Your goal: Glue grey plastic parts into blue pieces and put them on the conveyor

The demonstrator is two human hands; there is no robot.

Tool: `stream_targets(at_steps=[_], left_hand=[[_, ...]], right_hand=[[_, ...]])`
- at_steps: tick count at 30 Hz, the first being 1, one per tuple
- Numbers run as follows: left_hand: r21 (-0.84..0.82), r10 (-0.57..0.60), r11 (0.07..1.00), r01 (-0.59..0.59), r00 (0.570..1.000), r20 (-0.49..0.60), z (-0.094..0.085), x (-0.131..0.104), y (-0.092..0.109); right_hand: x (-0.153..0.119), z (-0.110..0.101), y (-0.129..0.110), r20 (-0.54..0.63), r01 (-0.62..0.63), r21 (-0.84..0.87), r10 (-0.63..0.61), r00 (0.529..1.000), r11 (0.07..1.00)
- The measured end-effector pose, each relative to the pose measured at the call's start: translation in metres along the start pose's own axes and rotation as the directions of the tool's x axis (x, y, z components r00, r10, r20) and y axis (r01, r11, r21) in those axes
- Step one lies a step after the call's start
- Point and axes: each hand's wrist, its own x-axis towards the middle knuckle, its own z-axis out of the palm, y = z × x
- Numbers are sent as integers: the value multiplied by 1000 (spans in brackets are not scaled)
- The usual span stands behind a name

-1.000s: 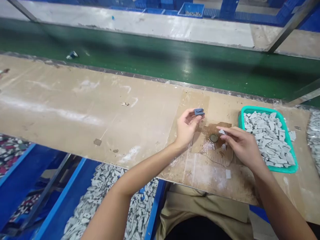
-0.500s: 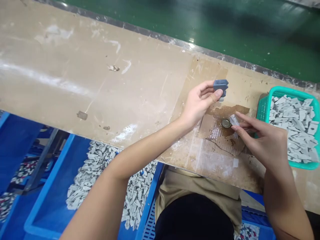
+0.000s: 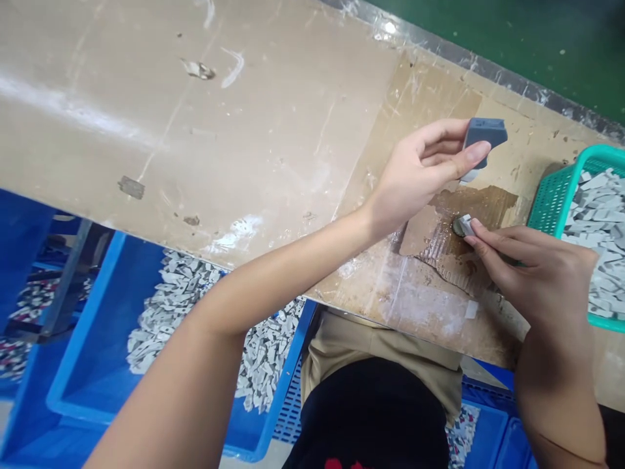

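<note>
Between the thumb and fingers of my left hand is a blue-grey plastic piece, raised over the worktable. A light grey bit shows under its lower end. My right hand pinches a small light grey plastic piece at its fingertips. That piece is down at a small round metal cap, overlapping it in view; the cap is partly hidden. Under the cap lies a torn, wet-looking piece of cardboard on the tabletop.
At the right stands a green plastic basket full of light grey pieces. A blue bin with many similar pieces sits below the table's near edge. The worktable has scuffs and stains; green floor lies beyond its far edge.
My right hand has brought the grey piece down to the metal cap, which it now partly covers. The blue-grey piece in my left hand has turned slightly. The camera view has shifted.
</note>
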Motion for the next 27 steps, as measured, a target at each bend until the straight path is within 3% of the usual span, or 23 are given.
stream_targets(at_steps=[13, 18, 22, 27], left_hand=[[144, -19, 989, 17, 1000, 14, 3, -5, 3], [176, 6, 984, -8, 1000, 12, 2, -4, -1], [162, -35, 986, 25, 998, 60, -1, -2, -11], [277, -43, 961, -13, 980, 194, 3, -5, -17]], right_hand=[[1, 2, 0, 2, 22, -21, -22, 1000, 1000], [1, -5, -3, -43, -147, 167, 157, 987, 975], [2, -8, -2, -101, -279, 410, 348, 932, 868], [1, -7, 5, -179, -272, 616, 467, 866, 740]])
